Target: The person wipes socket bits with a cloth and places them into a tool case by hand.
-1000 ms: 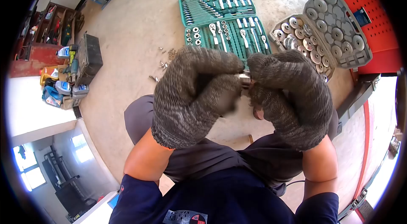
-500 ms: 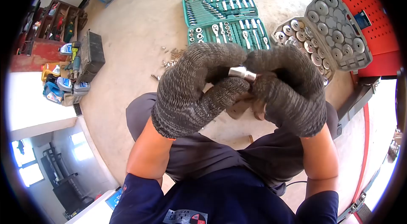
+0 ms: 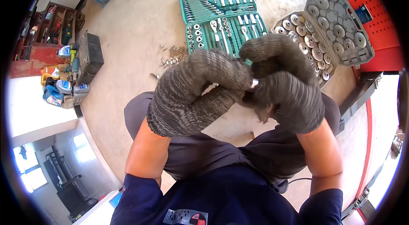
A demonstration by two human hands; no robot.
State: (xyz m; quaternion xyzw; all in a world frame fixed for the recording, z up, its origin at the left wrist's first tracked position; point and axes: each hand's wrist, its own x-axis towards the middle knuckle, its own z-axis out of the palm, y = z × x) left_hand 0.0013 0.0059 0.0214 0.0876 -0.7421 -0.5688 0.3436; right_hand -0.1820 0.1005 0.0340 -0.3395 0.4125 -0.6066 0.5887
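Note:
Both hands wear dark grey knitted gloves and meet above my knees. My left hand (image 3: 194, 95) is closed on a small shiny metal socket (image 3: 254, 83), most of which its fingers hide. Close against it, my right hand (image 3: 289, 82) has its fingers curled at the socket's other end; a bit of brown cloth or similar shows under its fingertips, too blurred to name. Just beyond the hands lies an open green tool case (image 3: 221, 16) with wrenches, ratchets and rows of sockets.
Loose small metal pieces (image 3: 170, 61) lie on the floor left of the case. An open grey case (image 3: 336, 29) of round metal discs stands at the right by a red panel (image 3: 379, 25). Bottles (image 3: 53, 95) and a black box (image 3: 90, 59) are at the left.
The socket, plainly visible between the hands half a second ago, is now mostly covered by fingers. My right hand has shifted slightly left and its upper fingers have lifted apart from the thumb.

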